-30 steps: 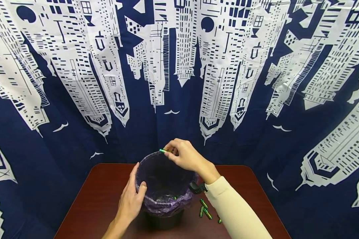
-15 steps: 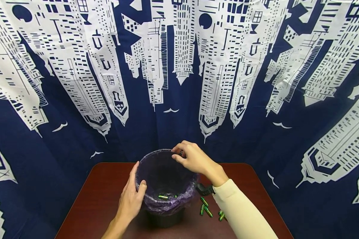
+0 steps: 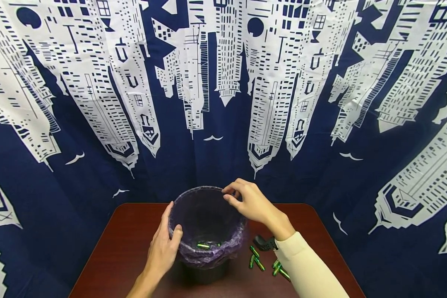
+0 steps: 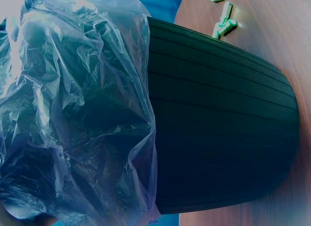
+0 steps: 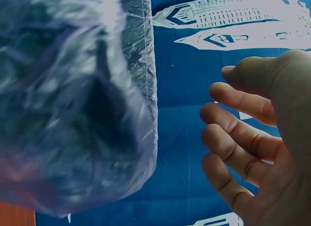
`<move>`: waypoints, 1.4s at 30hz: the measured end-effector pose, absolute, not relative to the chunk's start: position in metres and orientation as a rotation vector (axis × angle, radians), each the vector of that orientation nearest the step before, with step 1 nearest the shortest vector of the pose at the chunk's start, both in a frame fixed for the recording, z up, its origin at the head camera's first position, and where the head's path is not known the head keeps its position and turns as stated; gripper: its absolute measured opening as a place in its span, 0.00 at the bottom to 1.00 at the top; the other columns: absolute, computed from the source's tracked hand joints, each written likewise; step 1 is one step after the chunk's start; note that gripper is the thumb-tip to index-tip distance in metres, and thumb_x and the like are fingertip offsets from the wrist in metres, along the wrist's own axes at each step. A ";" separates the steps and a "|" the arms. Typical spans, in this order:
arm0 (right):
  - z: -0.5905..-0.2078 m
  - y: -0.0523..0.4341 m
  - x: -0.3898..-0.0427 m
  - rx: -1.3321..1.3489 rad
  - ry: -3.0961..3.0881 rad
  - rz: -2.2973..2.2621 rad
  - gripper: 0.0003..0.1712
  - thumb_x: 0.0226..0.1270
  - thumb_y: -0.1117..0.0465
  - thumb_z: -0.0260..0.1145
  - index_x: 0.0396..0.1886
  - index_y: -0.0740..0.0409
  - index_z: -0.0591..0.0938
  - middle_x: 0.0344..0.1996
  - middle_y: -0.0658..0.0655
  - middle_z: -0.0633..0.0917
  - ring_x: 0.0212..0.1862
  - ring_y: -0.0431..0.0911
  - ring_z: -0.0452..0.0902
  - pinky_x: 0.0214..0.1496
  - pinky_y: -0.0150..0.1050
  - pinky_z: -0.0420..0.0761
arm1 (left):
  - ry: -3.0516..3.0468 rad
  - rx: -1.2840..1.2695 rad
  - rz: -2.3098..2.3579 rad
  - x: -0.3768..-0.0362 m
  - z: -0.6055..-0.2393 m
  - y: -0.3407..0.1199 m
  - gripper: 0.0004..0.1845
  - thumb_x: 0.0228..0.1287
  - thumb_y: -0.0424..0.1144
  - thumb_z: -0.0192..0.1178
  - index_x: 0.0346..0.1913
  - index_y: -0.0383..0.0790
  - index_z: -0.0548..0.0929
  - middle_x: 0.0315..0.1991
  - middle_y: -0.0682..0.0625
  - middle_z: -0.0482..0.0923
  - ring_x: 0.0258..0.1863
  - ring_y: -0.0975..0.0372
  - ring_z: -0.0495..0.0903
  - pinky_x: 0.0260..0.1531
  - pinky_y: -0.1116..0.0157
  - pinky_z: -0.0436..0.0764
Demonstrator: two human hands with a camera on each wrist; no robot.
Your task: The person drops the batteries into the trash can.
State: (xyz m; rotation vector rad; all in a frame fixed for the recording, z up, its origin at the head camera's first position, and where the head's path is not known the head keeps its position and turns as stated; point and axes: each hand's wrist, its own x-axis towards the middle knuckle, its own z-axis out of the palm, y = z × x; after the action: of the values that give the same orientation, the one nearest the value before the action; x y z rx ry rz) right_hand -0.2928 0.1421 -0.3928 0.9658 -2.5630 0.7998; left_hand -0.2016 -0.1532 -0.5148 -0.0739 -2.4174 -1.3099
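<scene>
A black trash can (image 3: 205, 275) with a translucent purple bin liner (image 3: 212, 257) folded over its rim stands on the table, tilted toward me. My left hand (image 3: 163, 250) grips its left side, thumb over the rim and fingers along the outside. Down inside lies a green-and-gold battery (image 3: 203, 246), with a bit of another beside it. Above the right part of the rim hovers my right hand (image 3: 250, 201); in the right wrist view its fingers (image 5: 228, 141) are loosely bent, holding nothing, apart from the liner.
Several more green batteries (image 3: 258, 264) lie in loose groups on the reddish-brown table (image 3: 134, 223), right of the can and partly beside the right sleeve (image 3: 309, 265). A navy curtain (image 3: 223, 161) with white buildings hangs behind the table.
The battery my right hand held has dropped into the can. That hand has since drawn back to the right, uncovering more batteries on the table. My left hand keeps its grip.
</scene>
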 end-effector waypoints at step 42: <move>-0.473 0.228 -0.278 0.619 -2.597 0.998 0.09 0.81 0.64 0.77 0.55 0.54 0.96 0.38 0.46 0.88 0.34 0.34 0.77 0.38 0.32 0.80 | -2.426 -0.065 -1.311 -0.203 -0.516 -0.154 0.42 0.86 0.47 0.57 0.96 0.66 0.57 0.92 0.43 0.68 0.79 0.33 0.82 0.64 0.24 0.84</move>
State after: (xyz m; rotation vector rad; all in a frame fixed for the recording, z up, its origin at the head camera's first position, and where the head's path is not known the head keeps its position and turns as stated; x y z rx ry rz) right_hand -0.2779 0.2284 -0.4726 0.6192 -2.5966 0.9976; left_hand -0.2035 -0.1537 -0.5155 -0.0651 -2.4261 -1.3114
